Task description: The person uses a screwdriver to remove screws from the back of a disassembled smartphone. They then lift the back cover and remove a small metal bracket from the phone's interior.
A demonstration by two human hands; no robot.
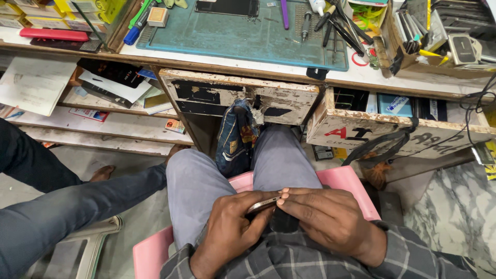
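At the far left, another person's leg [62,206] in dark jeans is stretching across the floor, its bare foot [103,173] resting near the lower shelf [103,126], which is holding loose papers and cards. Above it, the workbench [155,51] is carrying a red case [54,34] and a teal work mat [232,36] with pens and small tools lying along its right side.

In the lap, the left hand [230,235] is curling around a slim phone [262,204], seen edge-on, with its fingers wrapping underneath and the thumb lying over the top. The phone is sitting low in the middle of the view, above the pink stool [346,181], between grey-trousered thighs. The right hand [323,217] is meeting it from the other side, fingertips [283,196] pressing together narrowly against the phone's end; a dark piece [283,222] below appears to be pinned beneath that hand, though what it is cannot be told.

Behind the knees, a folded denim cloth [235,137] is hanging from a worn, chipped drawer [243,95]. To the right, a second drawer [392,132] is standing open with a black strap [382,142] trailing over its front, and a cardboard box [429,36] of parts is sitting on the bench.
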